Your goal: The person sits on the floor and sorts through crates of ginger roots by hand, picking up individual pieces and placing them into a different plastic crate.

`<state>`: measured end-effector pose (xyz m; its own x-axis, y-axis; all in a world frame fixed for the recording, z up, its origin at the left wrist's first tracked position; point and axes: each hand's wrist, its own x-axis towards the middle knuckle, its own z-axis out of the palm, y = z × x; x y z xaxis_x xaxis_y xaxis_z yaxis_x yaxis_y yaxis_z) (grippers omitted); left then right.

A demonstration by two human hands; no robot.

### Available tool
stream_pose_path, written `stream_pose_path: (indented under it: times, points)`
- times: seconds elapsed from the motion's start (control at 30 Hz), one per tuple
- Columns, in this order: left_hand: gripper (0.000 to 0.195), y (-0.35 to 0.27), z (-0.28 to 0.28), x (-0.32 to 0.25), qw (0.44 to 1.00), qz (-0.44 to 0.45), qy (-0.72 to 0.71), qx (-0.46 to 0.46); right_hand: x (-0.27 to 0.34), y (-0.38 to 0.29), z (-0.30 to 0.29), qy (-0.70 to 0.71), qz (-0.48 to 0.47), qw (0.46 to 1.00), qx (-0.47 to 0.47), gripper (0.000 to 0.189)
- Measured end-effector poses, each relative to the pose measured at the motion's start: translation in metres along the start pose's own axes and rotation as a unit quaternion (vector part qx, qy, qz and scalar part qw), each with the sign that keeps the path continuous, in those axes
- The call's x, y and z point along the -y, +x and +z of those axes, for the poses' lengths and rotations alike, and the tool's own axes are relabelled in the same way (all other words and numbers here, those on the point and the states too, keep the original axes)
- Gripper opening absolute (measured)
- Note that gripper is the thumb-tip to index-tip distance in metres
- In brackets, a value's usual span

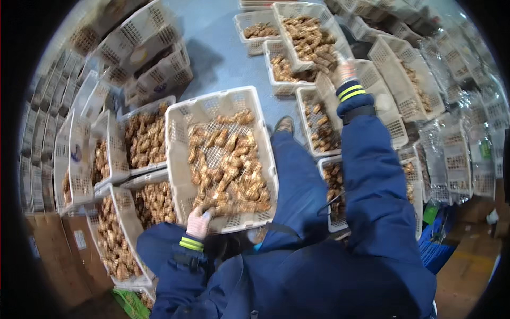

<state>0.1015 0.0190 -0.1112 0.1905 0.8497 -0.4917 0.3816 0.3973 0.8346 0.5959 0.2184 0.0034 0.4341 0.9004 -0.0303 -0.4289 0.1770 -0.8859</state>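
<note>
A white plastic mesh crate (258, 119), partly filled with knobbly brown roots that look like ginseng (239, 159), stands before me at a slight tilt. My left hand (199, 223) is at its near left corner, by the nearest roots; blur hides whether it grips one. My right hand (343, 71) is reached out at the upper right, beside a fuller crate (289, 44), with a bunch of blurred roots (326, 60) at its fingers. Both hands seem to wear pale gloves. Below my right hand, a smaller crate (301, 119) holds fewer roots.
Crates of roots stand close on my left (123, 115) and right (398, 60). Stacked crates line both sides. My shoe (284, 124) is on the blue floor (223, 52). Cardboard boxes (51, 255) are at the lower left, blue plastic items (434, 251) at the lower right.
</note>
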Motion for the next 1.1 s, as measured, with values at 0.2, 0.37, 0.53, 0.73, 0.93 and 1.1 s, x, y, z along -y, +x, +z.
stream_pose_path:
  times: [0.2, 0.37, 0.53, 0.73, 0.93, 1.1]
  points:
    - [0.037, 0.010, 0.003, 0.012, 0.989, 0.036, -0.142, -0.018, -0.069, -0.114, 0.074, -0.370, 0.121, 0.872, 0.295, 0.042]
    - [0.025, 0.001, -0.007, -0.008, 0.986, 0.037, -0.154, -0.042, -0.166, -0.186, 0.105, -0.676, 0.155, 0.572, 0.438, 0.041]
    - [0.026, -0.002, -0.020, 0.009, 0.944, -0.037, -0.319, -0.078, -0.247, -0.190, 0.088, -0.798, 0.214, 0.468, 0.314, 0.049]
    - [0.027, -0.008, -0.030, 0.005, 0.965, 0.030, -0.221, -0.138, -0.286, -0.190, 0.099, -0.828, 0.189, 0.460, 0.260, 0.058]
    - [0.025, -0.006, -0.026, -0.007, 0.943, -0.029, -0.317, -0.093, -0.297, -0.169, 0.079, -0.810, 0.227, 0.449, 0.301, 0.058]
    - [0.027, 0.001, -0.023, 0.004, 0.966, 0.039, -0.228, -0.118, -0.284, -0.190, 0.089, -0.803, 0.252, 0.469, 0.268, 0.052]
